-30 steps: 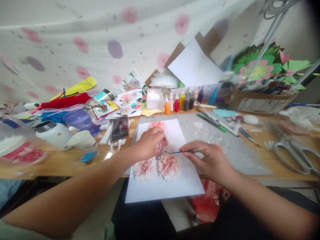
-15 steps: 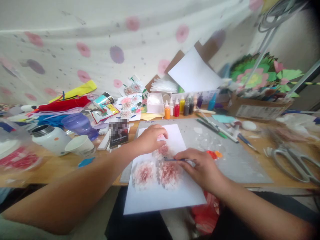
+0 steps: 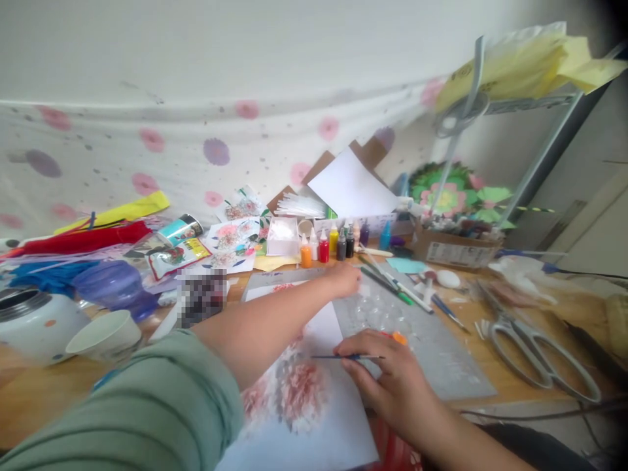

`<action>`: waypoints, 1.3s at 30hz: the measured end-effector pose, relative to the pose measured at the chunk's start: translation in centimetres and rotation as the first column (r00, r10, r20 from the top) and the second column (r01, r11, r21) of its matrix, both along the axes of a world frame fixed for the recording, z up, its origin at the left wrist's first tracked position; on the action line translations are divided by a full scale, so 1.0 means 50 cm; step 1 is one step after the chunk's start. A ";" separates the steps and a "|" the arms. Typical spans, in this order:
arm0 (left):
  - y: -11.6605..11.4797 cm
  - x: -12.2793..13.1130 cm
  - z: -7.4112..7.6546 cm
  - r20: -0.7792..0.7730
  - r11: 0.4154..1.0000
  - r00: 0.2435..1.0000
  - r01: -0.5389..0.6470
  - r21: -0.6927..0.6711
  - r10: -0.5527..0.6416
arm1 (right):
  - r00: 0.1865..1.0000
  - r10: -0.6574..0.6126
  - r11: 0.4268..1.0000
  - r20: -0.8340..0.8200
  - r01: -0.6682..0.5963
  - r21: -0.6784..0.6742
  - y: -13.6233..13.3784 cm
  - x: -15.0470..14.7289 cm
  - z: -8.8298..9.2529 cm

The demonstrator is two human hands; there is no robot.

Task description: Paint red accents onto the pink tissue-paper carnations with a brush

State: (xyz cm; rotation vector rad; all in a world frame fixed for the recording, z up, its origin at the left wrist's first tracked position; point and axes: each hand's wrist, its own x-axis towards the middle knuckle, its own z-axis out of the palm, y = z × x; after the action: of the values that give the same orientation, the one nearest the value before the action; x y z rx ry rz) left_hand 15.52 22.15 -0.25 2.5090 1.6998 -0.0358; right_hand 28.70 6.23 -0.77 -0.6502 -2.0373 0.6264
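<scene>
My right hand [image 3: 392, 383] is closed on a thin paintbrush [image 3: 348, 356], held level over the right edge of a white sheet [image 3: 343, 435] painted with pink flowers [image 3: 304, 386]. My left arm, in a green sleeve, stretches across the sheet. My left hand [image 3: 346, 278] is at the sheet's far right corner, just in front of a row of small paint bottles [image 3: 333, 243] and beside a clear palette [image 3: 387, 314] on a grey cutting mat [image 3: 441, 356]. Its fingers are curled away from me and hidden, so I cannot see whether they hold anything.
Large scissors [image 3: 530, 340] lie at the right. Pens [image 3: 392, 288] rest across the mat's far edge. A paper cup [image 3: 105, 335], white jar [image 3: 34, 324], purple container [image 3: 112, 284] and phone [image 3: 201, 297] crowd the left. A cardboard box [image 3: 456, 247] of paper flowers stands behind.
My left hand has left the painted flowers and reached forward and right toward the paint bottles. My right hand with the brush has drawn back slightly. The view has tilted upward.
</scene>
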 end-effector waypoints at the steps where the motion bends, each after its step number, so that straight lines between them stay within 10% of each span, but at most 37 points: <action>1: 0.008 0.010 -0.003 -0.006 1.000 1.000 -0.003 -0.004 0.003 | 1.000 -0.020 1.000 -0.010 0.021 0.004 0.001 0.011 0.004; 16: 0.005 -0.015 0.022 0.092 0.999 0.995 -0.018 -0.051 0.023 | 0.931 -0.334 0.935 -0.149 0.307 -0.175 0.042 0.114 0.038; 25: 0.038 0.043 -0.008 -0.001 0.984 0.993 -0.121 -0.132 0.122 | 0.774 -0.621 0.774 -0.121 0.581 -0.251 0.112 0.146 0.019; 39: -0.076 -0.065 0.086 0.284 0.981 0.945 -0.127 -0.144 0.164 | 0.836 -0.518 0.830 -0.182 0.440 -0.343 0.144 0.110 0.020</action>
State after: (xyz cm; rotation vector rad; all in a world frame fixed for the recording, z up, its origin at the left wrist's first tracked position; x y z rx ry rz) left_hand 12.29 18.34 4.07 2.1651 1.6956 0.2267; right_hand 34.22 13.43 0.21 -1.1471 -1.4527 0.6664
